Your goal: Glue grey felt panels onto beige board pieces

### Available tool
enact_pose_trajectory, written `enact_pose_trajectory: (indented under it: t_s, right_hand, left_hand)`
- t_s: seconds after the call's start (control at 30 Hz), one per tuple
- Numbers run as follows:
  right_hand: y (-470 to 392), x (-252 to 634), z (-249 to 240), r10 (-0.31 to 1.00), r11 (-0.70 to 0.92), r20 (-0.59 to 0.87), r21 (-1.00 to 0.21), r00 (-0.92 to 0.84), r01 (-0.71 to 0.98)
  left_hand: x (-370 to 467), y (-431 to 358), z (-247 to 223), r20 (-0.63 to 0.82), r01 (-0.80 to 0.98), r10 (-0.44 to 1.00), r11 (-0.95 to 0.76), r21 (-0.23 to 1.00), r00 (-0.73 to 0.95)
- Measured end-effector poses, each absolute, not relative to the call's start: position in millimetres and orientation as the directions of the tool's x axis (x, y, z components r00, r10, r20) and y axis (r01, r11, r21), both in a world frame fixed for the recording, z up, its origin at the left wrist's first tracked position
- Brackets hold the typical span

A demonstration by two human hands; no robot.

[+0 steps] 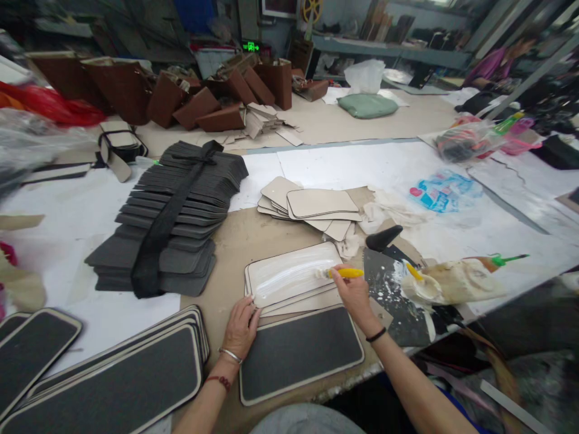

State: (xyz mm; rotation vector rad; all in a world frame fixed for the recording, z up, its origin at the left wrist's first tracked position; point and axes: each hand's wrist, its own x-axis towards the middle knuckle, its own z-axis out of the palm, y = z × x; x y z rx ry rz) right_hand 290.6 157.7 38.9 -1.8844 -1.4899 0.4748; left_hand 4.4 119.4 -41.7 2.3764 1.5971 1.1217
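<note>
A yellow-handled brush [347, 273] is in my right hand [354, 296], its bristles on the top beige panel [289, 274] of a small stack. Wet white streaks run along that panel. My left hand [242, 325] rests at the panel's lower left corner, with its fingers against the edge. Just below the stack lies a dark panel with a light border [302, 352]. More beige pieces [323, 204] are piled above the stack. To the right, an open container with white stuff [423, 289] holds another yellow-handled tool.
A strapped bundle of dark grey pieces [181, 211] stands at the left. Bordered dark panels [117, 380] lie at the lower left. Brown boxy items [221, 99] line the back. A black-handled scraper [383, 238] lies at the right. A person [495, 63] is at the upper right.
</note>
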Motion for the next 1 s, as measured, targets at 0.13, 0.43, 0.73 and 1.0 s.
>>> enact_pose_trajectory:
  t_s: [0.13, 0.43, 0.73, 1.0]
  right_hand:
    - [154.6, 298.2, 30.9, 0.958, -0.138, 0.082, -0.713, 0.276, 0.688]
    - [187.3, 337.1, 42.8, 0.904, -0.283, 0.090, -0.606, 0.418, 0.743]
    - [213.2, 314.7, 71.4, 0.950, -0.203, 0.110, -0.493, 0.292, 0.846]
    - [279.3, 152.5, 66.1, 0.973, 0.156, -0.035, -0.624, -0.226, 0.766]
  left_hand:
    - [3.5, 119.9, -39.2, 0.489, 0.781, 0.848, -0.442, 0.441, 0.204]
    - [3.1, 121.0, -35.1, 0.435, 0.770, 0.879, -0.413, 0.487, 0.196]
    - [18.1, 123.0, -11.0, 0.219, 0.675, 0.975, -0.140, 0.725, -0.033]
    - [-45.8, 188.2, 30.3, 0.237, 0.664, 0.824, 0.208, 0.718, -0.514]
